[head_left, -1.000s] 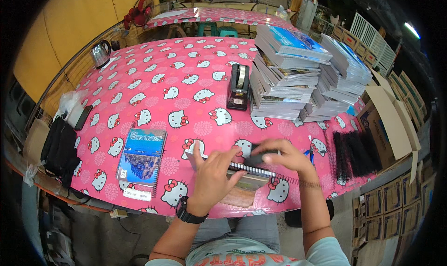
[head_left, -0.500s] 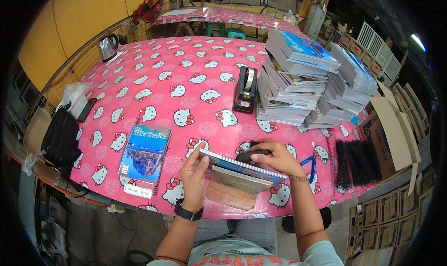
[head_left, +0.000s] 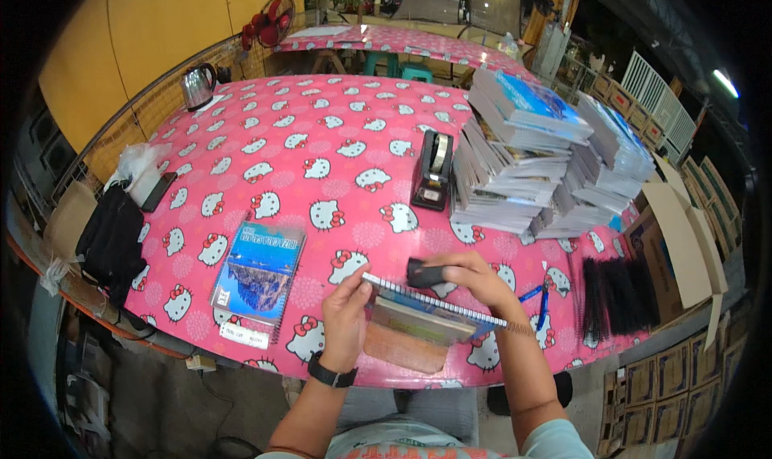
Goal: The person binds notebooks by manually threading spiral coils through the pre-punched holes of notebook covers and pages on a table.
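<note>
Well, my left hand (head_left: 347, 306) pinched the tilted notebook (head_left: 434, 303) by its left end, spine up, over the pink table (head_left: 382, 250), and my right hand (head_left: 474, 274) was clamped round a dark object (head_left: 425, 273) just beside that spine; loose coil (head_left: 521, 328) ran by my right wrist.

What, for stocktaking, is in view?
Held notebook: one, blue, front
Gripped object, unclear: one, black, front
Lying notebook: one, blue, left
Board: one, brown, front
Tool: probably one, blue, right
Tape dispenser: one, black, middle
Booklet stacks: two, blue, right
Coils: many, black, right
Cartons: several, brown, right
Bag: one, black, left
Kettle: one, silver, back
Fan: one, red, back
Tables: two, pink, centre and back
Left hand: one, bare, front
Right hand: one, bare, front
</note>
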